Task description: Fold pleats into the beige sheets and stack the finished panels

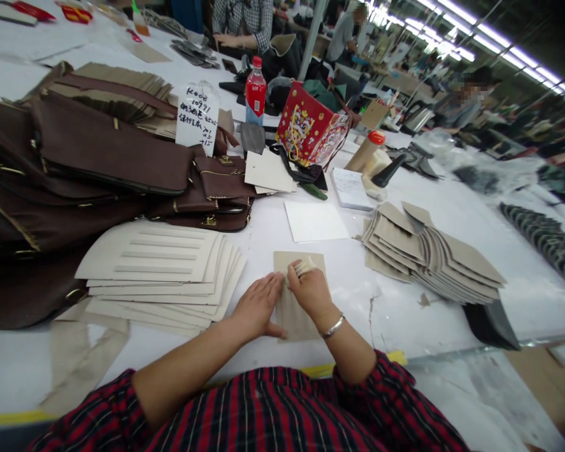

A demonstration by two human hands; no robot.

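A tan rectangular panel (304, 326) lies flat on the table in front of me. My left hand (260, 306) rests on its left edge, fingers stretched out and thumb apart. Over the panel's upper part, my right hand (311, 287) is closed round a small cream-coloured tool (304, 266), mostly hidden by the fingers. To the left is a fanned stack of pale panels (155, 254), the top one carrying several raised strips. A stack of tan pieces (433, 254) spreads out to the right. Just beyond the panel lies a white sheet (315, 221).
Dark brown leather bags (108, 141) pile up at the left. Behind stand a handwritten card (196, 119), a red-capped bottle (255, 91) and a red patterned box (308, 122). A notepad (353, 188) lies near a tan bottle (365, 152). Other people work farther back.
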